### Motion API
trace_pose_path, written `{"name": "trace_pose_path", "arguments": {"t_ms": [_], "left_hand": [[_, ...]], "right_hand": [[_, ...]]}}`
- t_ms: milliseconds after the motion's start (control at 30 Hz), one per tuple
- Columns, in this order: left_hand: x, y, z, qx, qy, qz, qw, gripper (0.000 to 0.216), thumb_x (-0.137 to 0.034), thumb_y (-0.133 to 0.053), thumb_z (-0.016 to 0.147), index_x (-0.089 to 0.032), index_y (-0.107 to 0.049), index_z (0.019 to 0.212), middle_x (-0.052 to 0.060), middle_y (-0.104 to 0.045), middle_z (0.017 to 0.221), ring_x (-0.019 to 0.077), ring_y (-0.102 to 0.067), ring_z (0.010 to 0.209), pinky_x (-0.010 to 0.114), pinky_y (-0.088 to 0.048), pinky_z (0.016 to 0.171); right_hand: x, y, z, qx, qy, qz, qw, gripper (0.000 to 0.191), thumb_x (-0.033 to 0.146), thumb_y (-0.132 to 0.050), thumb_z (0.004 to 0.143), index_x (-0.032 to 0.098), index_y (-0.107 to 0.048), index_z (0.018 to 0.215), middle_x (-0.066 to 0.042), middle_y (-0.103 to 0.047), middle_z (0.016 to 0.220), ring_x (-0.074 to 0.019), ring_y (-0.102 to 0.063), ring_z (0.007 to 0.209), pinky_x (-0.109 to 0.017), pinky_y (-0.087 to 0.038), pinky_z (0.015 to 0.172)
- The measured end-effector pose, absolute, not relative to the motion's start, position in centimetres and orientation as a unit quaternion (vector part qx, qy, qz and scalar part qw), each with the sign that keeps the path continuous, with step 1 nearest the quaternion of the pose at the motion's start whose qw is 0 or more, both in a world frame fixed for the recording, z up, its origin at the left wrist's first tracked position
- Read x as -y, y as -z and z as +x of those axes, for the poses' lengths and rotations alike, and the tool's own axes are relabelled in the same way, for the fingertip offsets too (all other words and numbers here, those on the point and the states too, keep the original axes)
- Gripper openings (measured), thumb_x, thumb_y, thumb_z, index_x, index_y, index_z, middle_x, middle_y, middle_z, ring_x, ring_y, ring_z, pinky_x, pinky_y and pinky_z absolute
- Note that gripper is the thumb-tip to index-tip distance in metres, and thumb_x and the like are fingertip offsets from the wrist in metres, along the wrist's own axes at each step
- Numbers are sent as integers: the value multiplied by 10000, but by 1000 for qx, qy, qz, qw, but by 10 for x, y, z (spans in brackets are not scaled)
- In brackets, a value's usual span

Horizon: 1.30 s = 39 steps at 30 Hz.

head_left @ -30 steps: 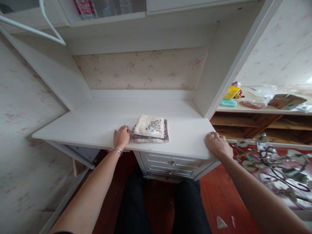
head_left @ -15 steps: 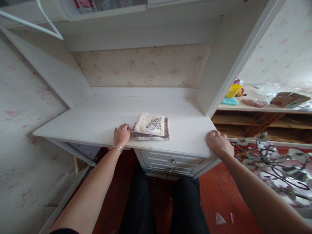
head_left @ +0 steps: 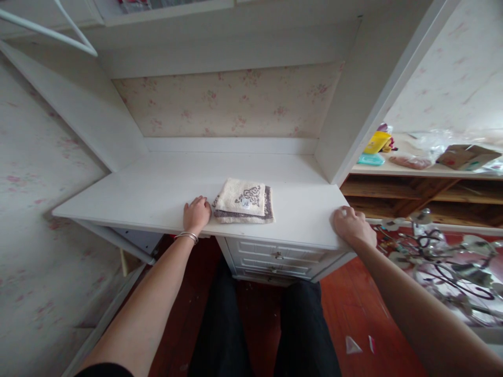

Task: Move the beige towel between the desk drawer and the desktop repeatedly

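Note:
A folded towel (head_left: pixel 240 198), cream with a brown pattern and a small white label, lies on the white desk (head_left: pixel 157 188) near its front edge. Just left of the towel, my left hand (head_left: pixel 197 213) rests on the desktop, fingers loosely bent and nothing seen in them. A bracelet circles that wrist. At the desk's right front corner, my right hand (head_left: pixel 352 226) lies on the top with its fingers apart, holding no loose object. The towel sits between my hands, and neither is gripping it.
Drawers (head_left: pixel 275 256) are under the desk, with a hutch above. A white metal bar (head_left: pixel 47 31) hangs upper left. At right, a low wooden shelf (head_left: pixel 393 188) bears a yellow container (head_left: pixel 378 142) and a cardboard box (head_left: pixel 467 157). A chandelier (head_left: pixel 444 262) occupies the floor.
The view has tilted down very slightly, so things sit a little differently in the picture. Both hands and the towel keep their places on the desk.

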<state>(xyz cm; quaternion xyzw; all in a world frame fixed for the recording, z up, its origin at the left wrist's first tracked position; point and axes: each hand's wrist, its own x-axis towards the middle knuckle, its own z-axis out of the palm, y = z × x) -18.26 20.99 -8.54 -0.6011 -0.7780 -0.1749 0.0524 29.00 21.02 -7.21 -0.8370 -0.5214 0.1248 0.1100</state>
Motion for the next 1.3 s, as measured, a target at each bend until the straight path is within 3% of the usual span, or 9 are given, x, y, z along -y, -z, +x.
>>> {"name": "trace_pose_path", "arguments": {"t_ms": [167,367,1167,1300], "left_hand": [[-211,87,-184,774,177,-605,60,395,-242,-347,977,-209,-664,1210,96,-598,1421,251,-545,1299,440,-346,1110],[-208,80,-181,775,166,-606,67,352,-270,-361,979,-220,-694,1080,109,-714,1198,267,-648,1109,426,-406,1010],[-208,76,-179,784,191,-589,46,362,-326,-384,975,-215,-664,1177,113,-718,1200,269,-656,1090,401,-403,1010],[-208,79,-180,781,223,-582,49,347,-347,-411,965,-205,-671,1146,113,-732,1141,276,-666,1046,386,-446,953]], "right_hand": [[-210,72,290,522,-124,-837,112,706,603,-139,971,232,-485,1463,-236,-499,1377,-442,-572,1176,-586,-445,945],[-209,73,291,528,-121,-833,111,693,566,-141,979,212,-472,1474,-240,-501,1374,-438,-568,1187,-587,-445,955],[-207,70,289,521,-120,-838,111,667,561,-153,988,226,-486,1460,-215,-511,1373,-422,-570,1187,-580,-448,973],[-206,68,288,523,-123,-835,115,650,549,-177,989,220,-491,1454,-222,-509,1377,-423,-575,1180,-584,-453,961]]}}
